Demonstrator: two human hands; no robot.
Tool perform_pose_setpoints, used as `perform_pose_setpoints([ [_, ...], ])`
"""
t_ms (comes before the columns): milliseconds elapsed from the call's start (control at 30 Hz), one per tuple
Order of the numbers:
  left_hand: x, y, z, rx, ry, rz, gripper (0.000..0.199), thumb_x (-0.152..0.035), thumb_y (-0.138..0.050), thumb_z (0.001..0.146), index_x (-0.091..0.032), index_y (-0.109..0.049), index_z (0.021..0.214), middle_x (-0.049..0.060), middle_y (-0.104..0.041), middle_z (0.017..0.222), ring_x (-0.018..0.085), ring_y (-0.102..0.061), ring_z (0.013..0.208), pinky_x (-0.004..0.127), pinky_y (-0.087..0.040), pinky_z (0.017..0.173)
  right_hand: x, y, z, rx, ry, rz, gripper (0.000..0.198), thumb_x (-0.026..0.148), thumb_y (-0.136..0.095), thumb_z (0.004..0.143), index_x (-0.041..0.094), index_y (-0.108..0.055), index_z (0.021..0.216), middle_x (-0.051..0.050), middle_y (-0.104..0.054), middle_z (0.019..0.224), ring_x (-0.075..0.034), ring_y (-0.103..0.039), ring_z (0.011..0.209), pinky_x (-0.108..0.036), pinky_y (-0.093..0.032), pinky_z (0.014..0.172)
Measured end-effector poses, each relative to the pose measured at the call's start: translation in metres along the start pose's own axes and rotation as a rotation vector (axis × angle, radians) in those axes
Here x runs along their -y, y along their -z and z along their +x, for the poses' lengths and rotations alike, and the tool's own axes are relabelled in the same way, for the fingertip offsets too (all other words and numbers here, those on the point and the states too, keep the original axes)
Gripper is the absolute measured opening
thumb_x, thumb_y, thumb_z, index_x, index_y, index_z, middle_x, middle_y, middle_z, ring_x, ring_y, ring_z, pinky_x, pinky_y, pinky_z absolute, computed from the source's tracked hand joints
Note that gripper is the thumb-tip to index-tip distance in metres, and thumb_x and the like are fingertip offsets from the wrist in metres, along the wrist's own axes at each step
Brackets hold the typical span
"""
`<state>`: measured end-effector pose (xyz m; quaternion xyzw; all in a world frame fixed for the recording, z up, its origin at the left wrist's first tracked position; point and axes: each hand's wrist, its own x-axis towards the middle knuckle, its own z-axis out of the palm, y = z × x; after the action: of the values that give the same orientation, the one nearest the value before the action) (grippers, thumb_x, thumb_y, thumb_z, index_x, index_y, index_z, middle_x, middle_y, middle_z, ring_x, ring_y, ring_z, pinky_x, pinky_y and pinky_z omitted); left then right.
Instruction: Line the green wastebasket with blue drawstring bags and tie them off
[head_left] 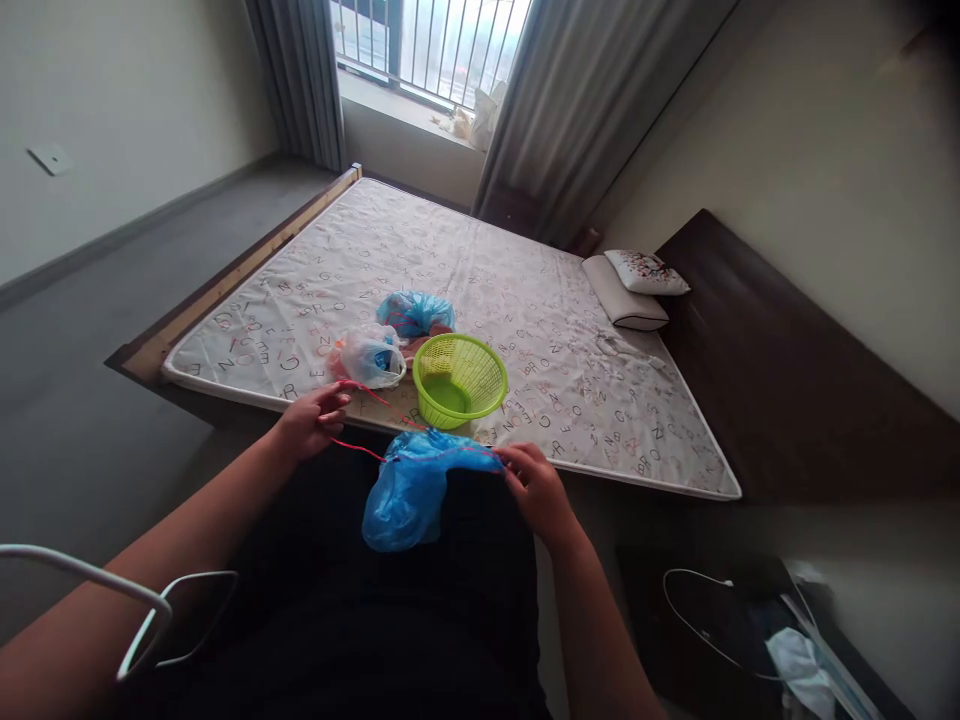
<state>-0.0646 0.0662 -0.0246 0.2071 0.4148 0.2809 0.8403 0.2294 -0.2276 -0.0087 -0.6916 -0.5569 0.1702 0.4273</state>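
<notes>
A blue plastic bag (411, 500) hangs in front of my dark clothing, at the near edge of the bed. My left hand (313, 420) is closed on a red string (358, 449), which stretches from my fingers across to the bag. With a pinch, my right hand (531, 480) grips the right end of the bag, where the red string also runs. Just beyond the bag, a green plastic basket (459, 382) stands on the mattress. What lies inside the blue bag I cannot make out.
On the mattress (525, 290) a white plastic bag (369, 356) and another blue bag (416, 312) lie left of the basket. Pillows (626, 290) rest by the dark headboard (795, 350). A white cable (97, 575) crosses my left arm. A nightstand with cables is at lower right.
</notes>
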Motion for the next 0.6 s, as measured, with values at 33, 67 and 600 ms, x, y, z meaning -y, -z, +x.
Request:
perform_pose_setpoints([
  [33,-0.002,0.000,-0.006,0.010,-0.017,-0.007,0.026,-0.016,-0.045,0.111,-0.013,-0.070,0.112,-0.001,-0.068,0.070,0.002,-0.037,0.029,0.012,-0.029,0.030,0.001,0.001,0.000,-0.080,-0.029,-0.021,0.032,0.020,-0.063,0.097,0.027,-0.080,0.123,-0.007,-0.071,0.107,-0.017,-0.066,0.082,-0.030,-0.057,0.073],
  [67,-0.004,-0.001,-0.012,0.024,-0.033,-0.009,0.027,-0.018,-0.044,0.112,-0.015,-0.070,0.118,0.001,-0.072,0.074,0.002,-0.038,0.029,0.012,-0.029,0.030,0.002,0.001,0.001,-0.149,-0.054,-0.037,0.030,0.023,-0.062,0.099,0.027,-0.079,0.123,-0.006,-0.071,0.105,-0.015,-0.063,0.076,-0.029,-0.056,0.069],
  [600,0.006,0.010,-0.080,0.382,-0.025,0.327,0.051,-0.041,-0.081,0.095,-0.020,-0.072,0.141,0.017,-0.084,0.100,0.006,-0.051,0.036,0.014,-0.038,0.034,-0.023,-0.142,0.041,0.213,-0.931,0.766,0.033,0.049,-0.071,0.095,0.020,-0.065,0.108,-0.007,-0.073,0.105,-0.015,-0.070,0.070,-0.025,-0.053,0.056],
])
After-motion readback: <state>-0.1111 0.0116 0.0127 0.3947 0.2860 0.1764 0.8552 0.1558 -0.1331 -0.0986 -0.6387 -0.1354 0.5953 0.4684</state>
